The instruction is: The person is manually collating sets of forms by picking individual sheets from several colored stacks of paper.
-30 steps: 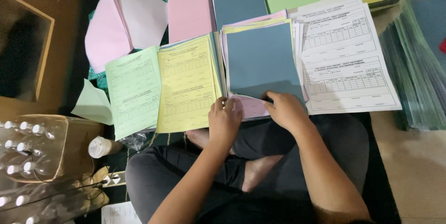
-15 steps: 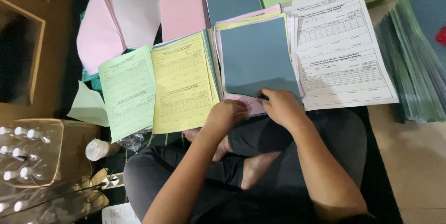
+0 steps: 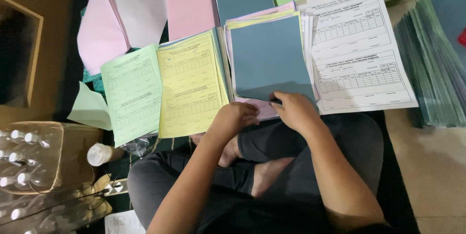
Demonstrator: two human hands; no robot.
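Note:
A blue-grey card sheet (image 3: 269, 57) tops a stack of pink, yellow and white papers in front of my crossed legs. My right hand (image 3: 297, 111) pinches the lower edge of that stack, thumb on the blue-grey sheet. My left hand (image 3: 235, 117) is curled at the stack's lower left corner, fingers on the pink sheet (image 3: 264, 109) that sticks out beneath. A pile of yellow printed forms (image 3: 189, 86) lies just left of the stack, and a green printed form (image 3: 132, 91) beside that.
White printed forms (image 3: 359, 54) lie to the right, with a thick pile of blue-green sheets (image 3: 437, 64) beyond. Pink (image 3: 191, 8), blue and green sheets sit farther back. A case of plastic bottles (image 3: 29, 156) and a small white bottle (image 3: 99, 154) stand at left.
Both hands have stayed at the stack's lower edge. The left hand has shifted slightly right and curled tighter at the corner; the view has moved a little.

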